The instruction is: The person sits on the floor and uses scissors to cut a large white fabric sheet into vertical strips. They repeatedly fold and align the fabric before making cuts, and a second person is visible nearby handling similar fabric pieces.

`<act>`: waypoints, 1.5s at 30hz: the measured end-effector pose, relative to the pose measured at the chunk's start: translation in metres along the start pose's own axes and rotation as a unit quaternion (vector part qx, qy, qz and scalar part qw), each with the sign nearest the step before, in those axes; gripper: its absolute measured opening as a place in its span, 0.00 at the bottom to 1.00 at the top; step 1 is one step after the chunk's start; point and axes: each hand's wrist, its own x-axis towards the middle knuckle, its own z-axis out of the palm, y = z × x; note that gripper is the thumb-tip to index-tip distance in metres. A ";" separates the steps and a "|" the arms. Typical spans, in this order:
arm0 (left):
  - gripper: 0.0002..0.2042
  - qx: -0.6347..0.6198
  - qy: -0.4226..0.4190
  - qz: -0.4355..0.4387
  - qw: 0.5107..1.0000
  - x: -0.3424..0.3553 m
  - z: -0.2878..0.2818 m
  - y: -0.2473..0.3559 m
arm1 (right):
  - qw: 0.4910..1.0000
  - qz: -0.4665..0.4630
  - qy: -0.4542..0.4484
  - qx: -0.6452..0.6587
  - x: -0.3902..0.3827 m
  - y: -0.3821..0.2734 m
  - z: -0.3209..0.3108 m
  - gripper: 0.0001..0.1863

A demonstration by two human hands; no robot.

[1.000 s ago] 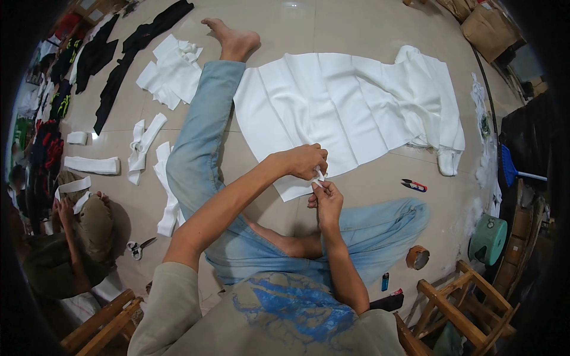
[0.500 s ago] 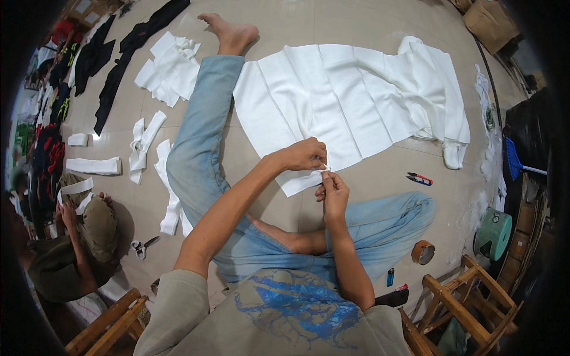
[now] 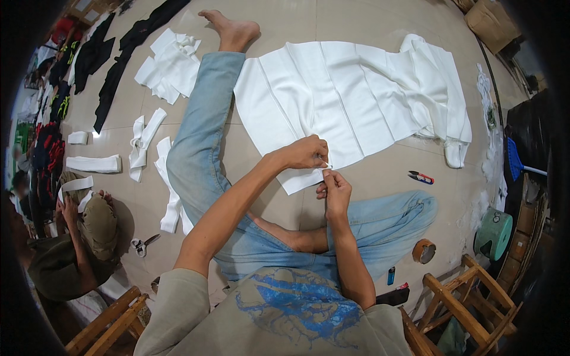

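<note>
A large white fabric piece (image 3: 350,95) lies spread on the tiled floor in front of me, between my outstretched legs in blue jeans. My left hand (image 3: 306,152) pinches the near edge of this white fabric. My right hand (image 3: 335,187) meets it just below, fingers closed on the same edge, perhaps on a thread or small bit I cannot make out. Both hands touch at the fabric's near corner.
White fabric strips (image 3: 142,139) and a white pile (image 3: 172,65) lie at left, dark garments (image 3: 95,53) beyond. Thread snips (image 3: 420,177), a tape roll (image 3: 424,251), a lighter (image 3: 390,275), scissors (image 3: 142,244) lie on the floor. Another person (image 3: 77,237) sits at left. Wooden chairs (image 3: 469,308) stand behind.
My hands stay on the fabric's near edge; the right hand has moved slightly closer under the left. The view has shifted a little.
</note>
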 end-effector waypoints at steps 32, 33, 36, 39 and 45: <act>0.05 -0.001 0.016 0.023 1.000 -0.002 0.001 0.000 | 0.998 -0.056 0.009 -0.025 -0.004 0.000 0.002 0.12; 0.05 0.000 0.016 0.025 1.000 -0.002 0.001 0.000 | 0.997 -0.065 0.008 -0.031 -0.005 0.000 0.002 0.12; 0.04 0.002 0.005 0.027 1.000 -0.001 -0.001 0.001 | 0.996 -0.084 0.023 -0.035 -0.009 0.001 0.002 0.11; 0.04 -0.012 0.001 0.021 1.000 -0.001 0.000 0.000 | 0.997 -0.076 0.021 -0.008 -0.011 0.000 0.002 0.11; 0.04 0.008 0.013 0.062 0.998 -0.003 0.002 -0.007 | 0.988 -0.054 0.044 0.140 0.000 -0.008 -0.021 0.14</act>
